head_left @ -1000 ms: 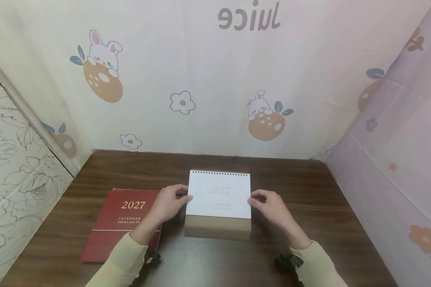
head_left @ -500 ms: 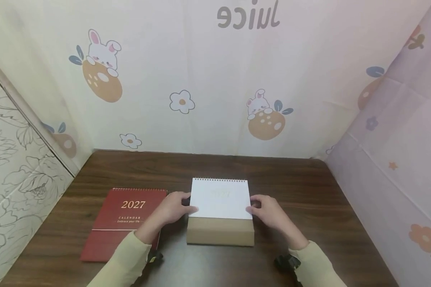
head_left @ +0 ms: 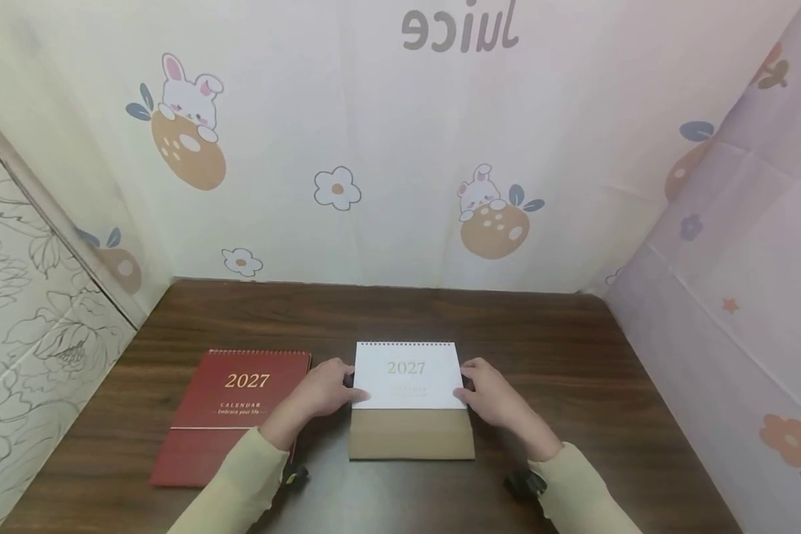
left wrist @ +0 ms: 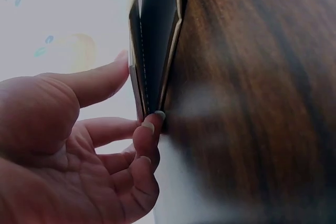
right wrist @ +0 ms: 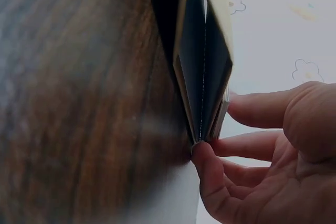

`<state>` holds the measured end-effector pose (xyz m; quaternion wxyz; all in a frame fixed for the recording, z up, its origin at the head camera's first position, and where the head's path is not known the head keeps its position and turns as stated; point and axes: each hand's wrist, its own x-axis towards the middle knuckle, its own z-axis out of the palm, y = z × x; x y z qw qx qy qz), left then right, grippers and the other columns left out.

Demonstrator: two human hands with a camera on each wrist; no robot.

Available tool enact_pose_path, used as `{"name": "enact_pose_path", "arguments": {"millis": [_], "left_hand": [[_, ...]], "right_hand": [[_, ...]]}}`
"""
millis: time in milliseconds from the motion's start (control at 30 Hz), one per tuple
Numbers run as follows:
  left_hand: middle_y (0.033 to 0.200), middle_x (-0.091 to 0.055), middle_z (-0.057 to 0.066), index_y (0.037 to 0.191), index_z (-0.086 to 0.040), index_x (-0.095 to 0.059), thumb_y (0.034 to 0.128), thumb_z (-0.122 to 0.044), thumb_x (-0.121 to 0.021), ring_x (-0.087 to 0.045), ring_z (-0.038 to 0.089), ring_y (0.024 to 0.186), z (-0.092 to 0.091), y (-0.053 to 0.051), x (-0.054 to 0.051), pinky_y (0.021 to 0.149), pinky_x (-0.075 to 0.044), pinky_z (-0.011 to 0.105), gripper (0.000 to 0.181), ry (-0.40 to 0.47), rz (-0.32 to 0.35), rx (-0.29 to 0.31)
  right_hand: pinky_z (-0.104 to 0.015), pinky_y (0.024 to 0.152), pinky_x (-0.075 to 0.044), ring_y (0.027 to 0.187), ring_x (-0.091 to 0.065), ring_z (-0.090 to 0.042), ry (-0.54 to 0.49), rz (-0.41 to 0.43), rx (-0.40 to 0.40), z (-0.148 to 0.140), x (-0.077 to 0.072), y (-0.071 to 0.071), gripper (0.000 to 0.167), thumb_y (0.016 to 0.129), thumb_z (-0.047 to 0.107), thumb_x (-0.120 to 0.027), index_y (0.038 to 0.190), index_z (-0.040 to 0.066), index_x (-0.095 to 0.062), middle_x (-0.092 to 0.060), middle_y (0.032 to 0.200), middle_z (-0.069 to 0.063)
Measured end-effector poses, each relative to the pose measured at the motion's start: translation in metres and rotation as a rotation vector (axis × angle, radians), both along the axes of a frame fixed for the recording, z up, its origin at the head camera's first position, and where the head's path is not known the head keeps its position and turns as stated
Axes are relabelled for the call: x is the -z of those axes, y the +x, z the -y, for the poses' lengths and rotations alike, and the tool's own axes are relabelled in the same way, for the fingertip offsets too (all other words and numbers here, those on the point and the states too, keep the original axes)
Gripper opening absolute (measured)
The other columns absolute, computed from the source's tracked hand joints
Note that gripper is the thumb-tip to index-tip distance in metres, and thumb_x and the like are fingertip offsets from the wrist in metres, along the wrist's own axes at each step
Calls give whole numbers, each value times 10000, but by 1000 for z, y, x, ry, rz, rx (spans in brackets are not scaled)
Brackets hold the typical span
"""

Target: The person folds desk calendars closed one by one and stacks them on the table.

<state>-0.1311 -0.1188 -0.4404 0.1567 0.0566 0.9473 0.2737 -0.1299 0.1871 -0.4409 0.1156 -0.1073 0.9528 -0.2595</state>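
A white spiral-bound desk calendar (head_left: 406, 382) with gold "2027" lettering and a kraft-brown stand (head_left: 411, 436) lies low in the middle of the table. My left hand (head_left: 323, 389) grips its left edge, thumb on the front page and fingertips at the spiral end. On the opposite edge my right hand (head_left: 495, 397) holds it the same way. Both wrist views look into the stand from the side: its dark inner panels (left wrist: 157, 30) form a narrow wedge, with the fingertips of each hand at the closed end.
A red 2027 calendar (head_left: 230, 400) lies flat at the left, partly under my left forearm. The dark wood table (head_left: 541, 334) meets a printed curtain (head_left: 400, 133) behind and at the right.
The calendar's spiral top has come down and toward me, and more of the brown stand shows in front. Both hands have lowered with it, keeping hold of its sides.
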Motion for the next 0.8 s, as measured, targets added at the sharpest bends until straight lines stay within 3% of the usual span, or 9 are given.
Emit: {"name": "enact_pose_path", "arguments": {"millis": [100, 333, 467, 600, 700, 800], "left_hand": [[1113, -621, 132, 1274, -17, -666, 853, -342, -795, -554, 238, 916, -1, -1, 1, 848, -494, 452, 547, -15, -12, 17], [1062, -612, 116, 1268, -24, -670, 863, -323, -784, -542, 229, 888, -1, -2, 1, 802, -486, 437, 516, -12, -38, 49], [1101, -620, 122, 1291, -30, -652, 866, -350, -778, -564, 233, 907, 1, 0, -1, 813, -499, 453, 547, -13, -43, 36], [1134, -633, 115, 1303, -69, -644, 873, -391, -761, -596, 243, 931, 5, 4, -3, 830, -516, 480, 550, -31, -98, 35], [1168, -638, 115, 1314, -89, -638, 888, -403, -740, -618, 260, 989, 6, 9, -3, 871, -515, 498, 539, -64, -145, 56], [1238, -631, 136, 1340, -81, -621, 908, -417, -714, -620, 289, 1094, 6, 15, -5, 921, -501, 512, 555, -103, -162, 91]], "right_hand": [[-564, 991, -447, 1234, -531, -397, 6, 14, 7, 0, 1, -1, 478, 948, 161, -693, 1337, -86, -564, -508, 1370, -239], [-589, 1011, -416, 1275, -483, -408, 10, 18, 28, -2, 0, 0, 470, 948, 180, -692, 1327, -74, -579, -495, 1381, -236], [-573, 993, -438, 1241, -518, -388, -2, 12, 38, -4, -1, 1, 481, 947, 220, -697, 1325, -58, -590, -515, 1363, -215], [-544, 946, -482, 1141, -578, -340, -16, -32, 53, -6, -3, 4, 485, 949, 258, -694, 1331, -26, -600, -551, 1334, -198], [-515, 890, -513, 1050, -595, -298, -21, -54, 64, -7, -4, 8, 500, 945, 268, -698, 1357, 9, -586, -575, 1313, -189], [-524, 904, -508, 1081, -600, -305, -20, -58, 58, -7, -6, 13, 535, 939, 284, -706, 1389, 34, -560, -585, 1318, -180]]}}
